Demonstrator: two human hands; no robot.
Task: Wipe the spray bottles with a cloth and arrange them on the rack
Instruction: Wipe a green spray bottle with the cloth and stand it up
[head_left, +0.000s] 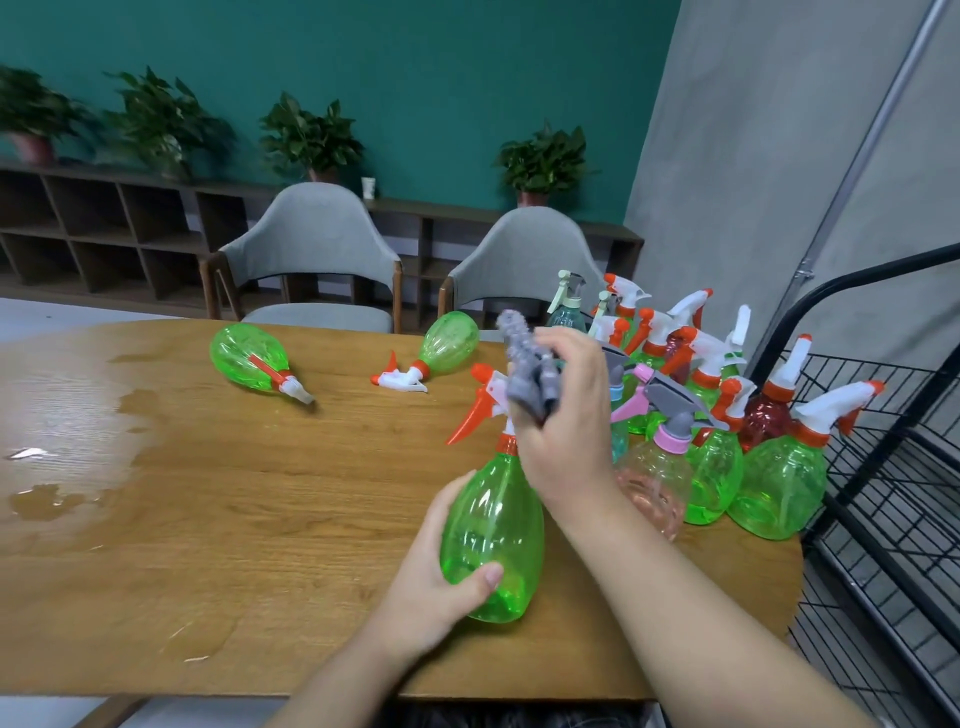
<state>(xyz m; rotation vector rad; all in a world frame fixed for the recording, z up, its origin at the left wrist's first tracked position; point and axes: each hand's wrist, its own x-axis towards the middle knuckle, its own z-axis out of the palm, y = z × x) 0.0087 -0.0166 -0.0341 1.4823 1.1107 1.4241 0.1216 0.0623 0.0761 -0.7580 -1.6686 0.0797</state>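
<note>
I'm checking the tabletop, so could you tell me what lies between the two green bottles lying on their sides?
The head view shows only bare wooden table between the capless bottle and the other one.

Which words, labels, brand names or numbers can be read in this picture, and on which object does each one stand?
None can be read.
The green spray bottle held in the left hand shows no label.
The bottles standing in a group by the rack show no print.
The white cup on the far shelf is too small and blurred to tell.
</note>
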